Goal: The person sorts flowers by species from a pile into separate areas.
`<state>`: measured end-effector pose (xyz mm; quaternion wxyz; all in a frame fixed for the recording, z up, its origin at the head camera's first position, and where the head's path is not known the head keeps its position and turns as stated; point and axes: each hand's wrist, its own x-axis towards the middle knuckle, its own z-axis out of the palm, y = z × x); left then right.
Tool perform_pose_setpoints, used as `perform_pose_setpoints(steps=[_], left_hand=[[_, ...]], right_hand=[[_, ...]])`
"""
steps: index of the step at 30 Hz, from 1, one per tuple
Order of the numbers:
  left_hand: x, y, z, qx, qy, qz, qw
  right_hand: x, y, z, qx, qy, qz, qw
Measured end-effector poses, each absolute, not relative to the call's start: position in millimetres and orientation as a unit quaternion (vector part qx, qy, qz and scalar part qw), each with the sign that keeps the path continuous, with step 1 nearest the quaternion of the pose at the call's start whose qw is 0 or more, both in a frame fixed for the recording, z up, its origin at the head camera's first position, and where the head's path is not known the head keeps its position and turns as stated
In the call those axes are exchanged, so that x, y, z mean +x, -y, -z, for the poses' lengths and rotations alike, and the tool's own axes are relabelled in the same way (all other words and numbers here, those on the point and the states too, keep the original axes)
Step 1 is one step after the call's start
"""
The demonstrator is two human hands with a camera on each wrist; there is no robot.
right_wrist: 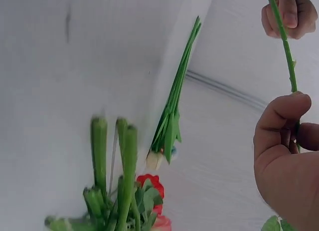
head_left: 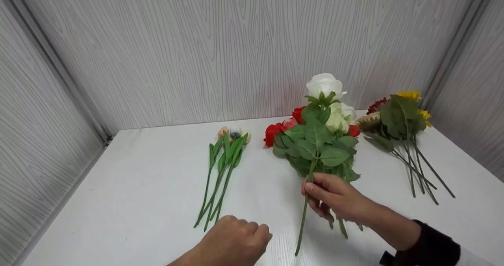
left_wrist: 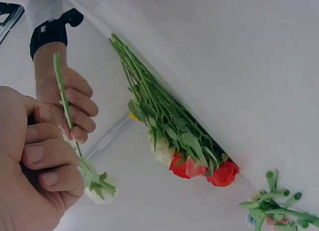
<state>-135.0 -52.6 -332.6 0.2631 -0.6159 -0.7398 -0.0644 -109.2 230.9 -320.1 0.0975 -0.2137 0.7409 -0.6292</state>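
Observation:
My right hand pinches the green stem of a white rose between thumb and fingers. The bloom points up and away, and the bare stem end hangs below the hand. Behind it, a bunch of red, pink and white roses lies on the table, partly hidden by the held rose's leaves. My left hand is curled into a loose fist near the front, left of the hanging stem. Nothing shows inside its bent fingers in the left wrist view.
Several tulips with pale blooms lie left of the roses, stems toward the front. At the right, a bunch with yellow sunflowers and dark red blooms lies on the white table. Pale wood-grain panels enclose the back and sides.

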Motion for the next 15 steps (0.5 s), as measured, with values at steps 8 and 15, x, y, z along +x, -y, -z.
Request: perform_pose_setpoints(steps=[8, 15], left_hand=[[-174.9, 70.7, 322.5, -0.522, 0.807, 0.031, 0.275], [-232.6, 104.9, 326.6, -0.456, 0.841, 0.012, 0.290]], right_hand=[[-141.1, -280.6, 312.1, -0.041, -0.879, 0.473, 0.033], [-172.4, -309.1, 313.5, -0.012, -0.965, 0.261, -0.029]])
